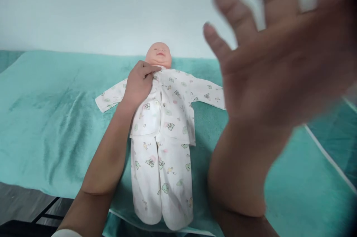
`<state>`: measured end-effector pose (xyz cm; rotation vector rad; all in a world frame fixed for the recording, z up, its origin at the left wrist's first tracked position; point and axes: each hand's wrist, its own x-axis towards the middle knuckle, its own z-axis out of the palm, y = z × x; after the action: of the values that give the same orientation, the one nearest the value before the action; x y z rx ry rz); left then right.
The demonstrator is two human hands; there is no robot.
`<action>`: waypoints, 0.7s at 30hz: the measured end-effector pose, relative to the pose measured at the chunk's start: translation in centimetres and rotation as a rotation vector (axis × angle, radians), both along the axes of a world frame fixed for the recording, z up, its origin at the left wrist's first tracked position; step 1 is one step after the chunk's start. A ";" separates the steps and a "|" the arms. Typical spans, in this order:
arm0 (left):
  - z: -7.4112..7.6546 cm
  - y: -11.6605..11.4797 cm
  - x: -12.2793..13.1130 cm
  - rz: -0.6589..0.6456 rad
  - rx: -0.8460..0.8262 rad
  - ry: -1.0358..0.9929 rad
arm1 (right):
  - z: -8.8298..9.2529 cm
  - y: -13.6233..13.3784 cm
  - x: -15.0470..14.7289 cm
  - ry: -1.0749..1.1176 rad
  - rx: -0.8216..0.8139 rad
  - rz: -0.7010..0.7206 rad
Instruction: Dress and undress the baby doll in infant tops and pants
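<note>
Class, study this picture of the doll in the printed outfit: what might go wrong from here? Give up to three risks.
1. The left hand is at the shirt near the neck, so a tug there might drag the doll askew.
2. The trouser legs end close to the green cloth's near edge; sliding the doll that way might leave them overhanging.
3. The raised right hand blocks part of the view, so a slip behind it could be missed.

The head camera looks forward and down from near above the doll [173, 127].
</note>
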<state>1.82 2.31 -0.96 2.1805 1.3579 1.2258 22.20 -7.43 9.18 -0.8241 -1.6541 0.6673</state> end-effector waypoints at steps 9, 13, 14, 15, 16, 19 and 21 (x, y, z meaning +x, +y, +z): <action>-0.2 -0.6 0.0 0.042 0.051 0.077 | -9.6 8.0 -3.7 -0.102 -0.148 -0.336; -0.2 -0.5 0.0 0.044 -0.002 0.047 | -9.9 7.5 -3.8 -0.200 -0.111 -0.340; -0.1 -0.6 0.0 0.045 -0.003 0.034 | -9.8 7.3 -3.8 -0.218 -0.095 -0.342; 0.0 -0.8 0.0 0.043 0.003 0.017 | -9.7 7.1 -3.8 -0.234 -0.083 -0.343; 0.0 -1.1 0.0 0.036 0.014 -0.004 | -9.7 6.8 -3.8 -0.248 -0.075 -0.343; 0.3 -2.6 -0.1 -0.004 0.045 -0.091 | -9.7 5.3 -4.2 -0.285 -0.053 -0.336; 0.6 -3.9 -0.4 -0.056 0.026 -0.159 | -9.4 3.9 -4.7 -0.310 -0.013 -0.336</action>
<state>1.37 -1.63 -0.38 2.0741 1.2156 1.3705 17.53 -3.57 -0.27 -1.2299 -1.7276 0.3258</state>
